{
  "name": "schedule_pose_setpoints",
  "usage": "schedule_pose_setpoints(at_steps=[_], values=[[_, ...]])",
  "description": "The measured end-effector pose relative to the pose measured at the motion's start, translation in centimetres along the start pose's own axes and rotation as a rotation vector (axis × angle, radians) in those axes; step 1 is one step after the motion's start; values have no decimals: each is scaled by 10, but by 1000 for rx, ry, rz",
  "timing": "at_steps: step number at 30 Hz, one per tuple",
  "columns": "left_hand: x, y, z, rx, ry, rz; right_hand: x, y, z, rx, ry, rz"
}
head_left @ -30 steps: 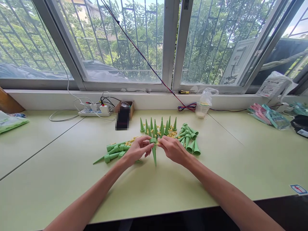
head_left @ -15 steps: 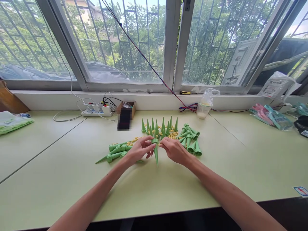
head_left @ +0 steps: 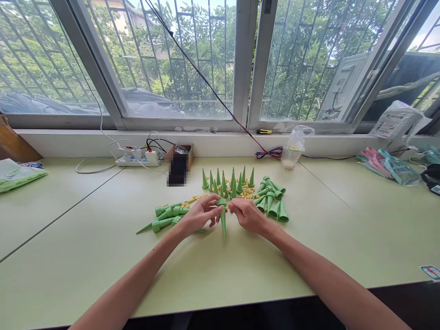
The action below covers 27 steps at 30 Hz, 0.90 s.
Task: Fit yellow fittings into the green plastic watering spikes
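Observation:
My left hand pinches a green plastic watering spike near its collar, the pointed end aimed down toward me. At the spike's side, my right hand is closed with its fingertips on a small yellow plastic piece, mostly hidden by the fingers. Behind both hands stand several green cones with points up, and loose yellow pieces are scattered among them. Left of my left hand lie several green spikes with collars. A pile of green spikes rests to the right of my right hand.
Against the sill stand a power strip with cables, a small cardboard box and a plastic cup in a bag. Bagged pink and blue items lie far right. The pale green table ends at a near edge.
My right hand has shifted very slightly at the spike's side, its fingers curling a little more. The left hand still holds the spike in nearly the same place.

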<state>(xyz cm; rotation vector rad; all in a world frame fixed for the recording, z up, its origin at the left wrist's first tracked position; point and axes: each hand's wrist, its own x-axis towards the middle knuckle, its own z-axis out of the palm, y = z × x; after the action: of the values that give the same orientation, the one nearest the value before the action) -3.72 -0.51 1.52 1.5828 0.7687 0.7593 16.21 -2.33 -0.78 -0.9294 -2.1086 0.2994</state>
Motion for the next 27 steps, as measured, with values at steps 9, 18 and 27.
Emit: schedule_pose_setpoints(at_steps=[9,18,27], values=[[2,-5,1,41,15,47,2,-4,1,164,-20,137],[1,3,4,135,28,70,3,-6,2,247,-22,216],[1,5,3,98,7,29,2,-8,4,236,59,241]])
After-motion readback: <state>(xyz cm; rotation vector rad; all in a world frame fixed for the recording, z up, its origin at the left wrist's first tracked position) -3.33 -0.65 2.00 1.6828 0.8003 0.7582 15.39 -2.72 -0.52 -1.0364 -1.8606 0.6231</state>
